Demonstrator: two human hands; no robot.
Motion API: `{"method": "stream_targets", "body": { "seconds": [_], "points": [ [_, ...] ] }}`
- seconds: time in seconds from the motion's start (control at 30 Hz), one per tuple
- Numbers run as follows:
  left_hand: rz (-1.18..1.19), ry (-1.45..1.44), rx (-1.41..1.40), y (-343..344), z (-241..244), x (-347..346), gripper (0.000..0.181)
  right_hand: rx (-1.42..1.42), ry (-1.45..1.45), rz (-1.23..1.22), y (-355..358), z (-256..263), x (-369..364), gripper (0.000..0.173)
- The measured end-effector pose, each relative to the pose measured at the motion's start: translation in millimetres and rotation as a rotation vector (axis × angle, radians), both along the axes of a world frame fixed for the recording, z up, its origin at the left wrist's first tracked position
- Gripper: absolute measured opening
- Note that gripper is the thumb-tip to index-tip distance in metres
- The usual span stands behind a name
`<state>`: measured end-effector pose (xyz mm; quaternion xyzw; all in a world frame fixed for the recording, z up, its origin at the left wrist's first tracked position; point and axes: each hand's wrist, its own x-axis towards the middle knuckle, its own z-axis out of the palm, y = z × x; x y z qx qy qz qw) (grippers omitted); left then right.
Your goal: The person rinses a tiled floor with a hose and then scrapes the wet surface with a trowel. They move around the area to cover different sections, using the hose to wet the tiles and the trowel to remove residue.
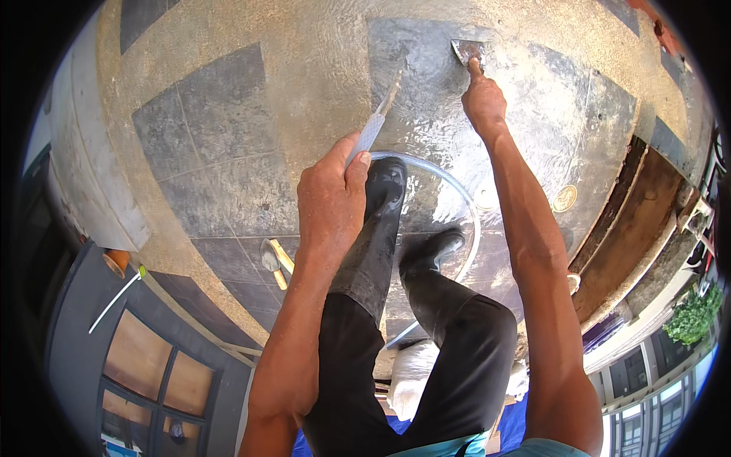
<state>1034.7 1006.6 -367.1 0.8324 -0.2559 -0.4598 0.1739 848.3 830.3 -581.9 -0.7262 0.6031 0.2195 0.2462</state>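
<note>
A clear braided hose (374,127) is gripped in my left hand (331,197), and water runs from its end onto the dark floor tiles (411,103). From that hand the hose curves right past my black rubber boots (386,188) and back between my legs. My right hand (484,103) holds a scraper (469,50) with a wide metal blade, its index finger stretched along the tool. The blade lies against the wet tiles, or very close to them. The scraper's handle is mostly hidden inside my fist.
A trowel (270,258) with a wooden handle lies left of my boots, beside a yellow-handled tool (282,255). Round drain covers (565,198) sit in the floor at right. Beyond them runs a brown recessed channel (622,223). Behind me is a white sack (410,374).
</note>
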Motion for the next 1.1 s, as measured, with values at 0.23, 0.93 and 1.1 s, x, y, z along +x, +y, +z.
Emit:
{"method": "stream_targets", "body": {
  "seconds": [0.23,0.93,1.1],
  "points": [
    [-0.04,-0.037,-0.071,-7,0,3,0.03,0.017,-0.031,-0.047,-31,-7,-4,0.063],
    [-0.231,0.077,-0.115,8,-4,-6,0.035,-0.154,-0.142,-0.218,58,-6,-25,0.065],
    [-0.231,0.123,-0.062,2,2,-4,0.035,-0.179,-0.155,-0.295,-32,-4,-14,0.06]
  ]
}}
